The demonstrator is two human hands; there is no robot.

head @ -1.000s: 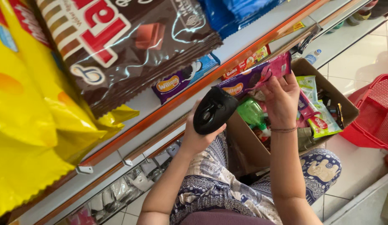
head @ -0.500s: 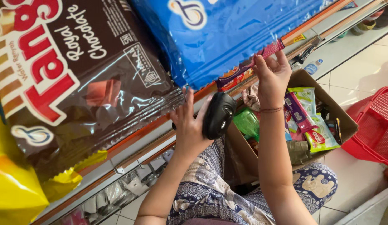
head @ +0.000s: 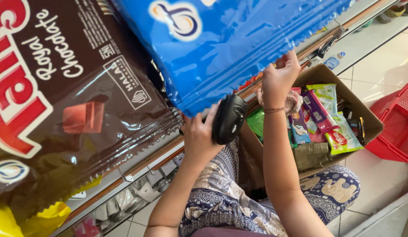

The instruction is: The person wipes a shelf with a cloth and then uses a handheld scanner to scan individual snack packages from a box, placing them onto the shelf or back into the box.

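- A brown cardboard box (head: 371,124) sits at about 3 o'clock from the frame's centre, resting against the person's lap; it holds a jumble of snack packets: green packets (head: 340,137) at its 4 o'clock side, a purple packet (head: 316,113) in the middle, a blue one (head: 298,127) beside it, and a pale green packet (head: 325,93) toward 12 o'clock.
- A red plastic basket (head: 395,127) stands on the tiled floor at 3 o'clock, cut off by the frame edge; its contents do not show.
- The left hand (head: 198,137) grips a black handheld scanner (head: 228,118) near centre, fingers wrapped around its back; the thumb side is hidden behind the device.
- The right hand (head: 278,78) reaches up at 1 o'clock to the shelf edge, fingers curled together; what they pinch is hidden by the blue bag's lower edge, so I cannot tell.
- A large blue glossy bag (head: 239,48) with a crimped edge hangs at 12 o'clock, cut off at the top.
- A large dark brown bag (head: 72,109) with red and white lettering fills 9 to 10 o'clock, cropped at left.
- A yellow bag (head: 41,217) peeks out at 8 o'clock, mostly covered.
- An orange shelf rail (head: 138,164) runs diagonally below the bags; small items under it at 7 o'clock are too blurred to make out.
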